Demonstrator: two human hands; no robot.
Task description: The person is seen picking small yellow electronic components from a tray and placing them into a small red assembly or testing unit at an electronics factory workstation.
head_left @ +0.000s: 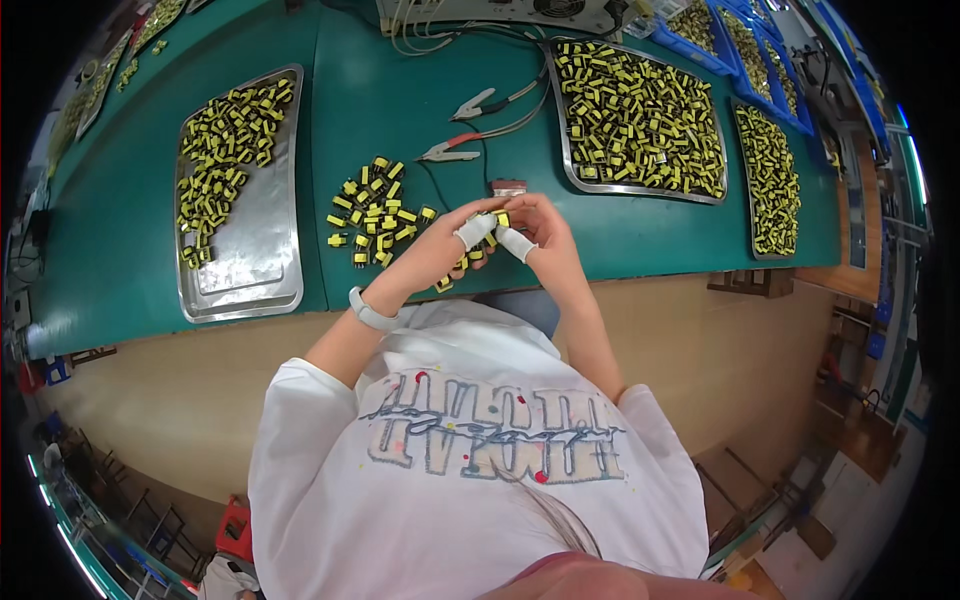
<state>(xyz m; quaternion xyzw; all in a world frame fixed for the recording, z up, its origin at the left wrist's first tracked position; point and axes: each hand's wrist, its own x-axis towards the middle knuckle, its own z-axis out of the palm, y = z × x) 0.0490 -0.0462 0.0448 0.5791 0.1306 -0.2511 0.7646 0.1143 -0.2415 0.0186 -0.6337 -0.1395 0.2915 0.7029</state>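
Note:
My left hand (446,243) and my right hand (556,250) meet near the table's front edge, both thumbs wrapped in white finger covers. Between their fingertips is a small yellow-and-black transformer (502,218), pinched by both hands. More yellow-and-black transformers (461,265) show under the left hand's fingers; whether they lie in the palm or on the table I cannot tell. Left of that hand, a loose pile of the same transformers (380,212) lies on the green table. Just beyond the fingertips sits a small reddish-brown block (508,187), partly hidden by my hands.
A metal tray (250,268) at left is partly filled with transformers. Fuller trays stand at right (640,190) and far right (770,256). Red (450,148) and grey (475,104) clip leads run to a boxy instrument (500,12). Blue bins (735,70) stand back right.

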